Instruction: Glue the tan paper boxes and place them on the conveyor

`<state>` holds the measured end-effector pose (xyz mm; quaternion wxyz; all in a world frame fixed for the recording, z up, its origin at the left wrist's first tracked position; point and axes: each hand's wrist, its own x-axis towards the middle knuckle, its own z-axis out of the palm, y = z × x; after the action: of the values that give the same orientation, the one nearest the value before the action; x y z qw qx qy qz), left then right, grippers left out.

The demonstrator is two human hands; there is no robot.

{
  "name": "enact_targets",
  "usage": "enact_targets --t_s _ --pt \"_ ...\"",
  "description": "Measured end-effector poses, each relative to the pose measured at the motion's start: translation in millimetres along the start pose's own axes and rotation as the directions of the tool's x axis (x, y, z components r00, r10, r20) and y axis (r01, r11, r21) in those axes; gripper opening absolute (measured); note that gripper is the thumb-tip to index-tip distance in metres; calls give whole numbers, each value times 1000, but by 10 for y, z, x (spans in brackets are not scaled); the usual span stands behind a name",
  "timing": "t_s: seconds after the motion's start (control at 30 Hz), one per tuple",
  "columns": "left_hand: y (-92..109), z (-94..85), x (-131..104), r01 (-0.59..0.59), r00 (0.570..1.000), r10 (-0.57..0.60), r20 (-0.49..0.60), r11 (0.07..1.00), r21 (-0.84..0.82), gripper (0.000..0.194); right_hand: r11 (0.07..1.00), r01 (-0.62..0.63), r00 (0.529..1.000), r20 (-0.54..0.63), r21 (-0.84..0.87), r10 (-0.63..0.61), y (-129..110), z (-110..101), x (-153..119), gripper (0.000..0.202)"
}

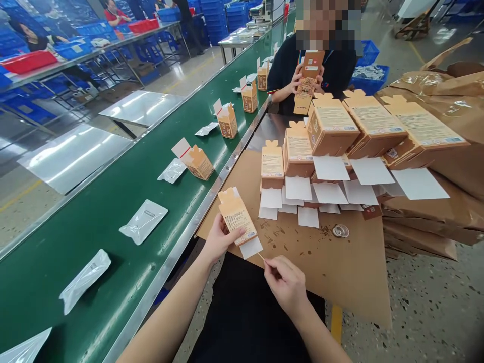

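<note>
My left hand [221, 234] is wrapped round an orange-brown printed carton [237, 217], thumb across its lower front. A white flap [251, 247] hangs from the carton's near end. My right hand [285, 282] pinches a thin pale strip [260, 256] just below that flap; the strip's far end reaches close to the flap's edge. Both hands are over the near left edge of a brown cardboard sheet [351, 262]. To the right of the held carton, several similar cartons [272, 164] lie stacked, their white flaps [309, 217] pointing toward me.
A green conveyor belt [98, 212] runs along the left, carrying silver pouches [143, 222] and open cartons [199, 162]. Across the table a person [283, 70] holds a carton [308, 83]. A clear tape roll [341, 231] lies on the cardboard. Large brown bags [454, 101] stand at right.
</note>
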<state>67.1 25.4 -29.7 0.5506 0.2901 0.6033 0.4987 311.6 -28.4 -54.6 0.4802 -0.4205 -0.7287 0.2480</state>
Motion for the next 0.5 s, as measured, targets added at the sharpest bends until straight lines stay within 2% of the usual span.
enact_targets --t_s 0.07,0.17,0.33,0.5 --pt "-11 12 -26 -12 1000 12 -16 1000 0 94 1000 14 1000 23 -22 -14 49 101 -13 29" --pt "-23 43 -65 -36 999 36 -40 999 -5 92 999 27 1000 12 -33 -27 116 108 -17 28" --pt "-27 56 -124 -74 995 73 -64 997 -3 90 998 54 998 -8 -9 -55 77 36 0 26" --pt "-122 -52 -199 -177 976 190 -104 976 122 92 998 39 991 -130 53 -32 -25 -153 -21 22"
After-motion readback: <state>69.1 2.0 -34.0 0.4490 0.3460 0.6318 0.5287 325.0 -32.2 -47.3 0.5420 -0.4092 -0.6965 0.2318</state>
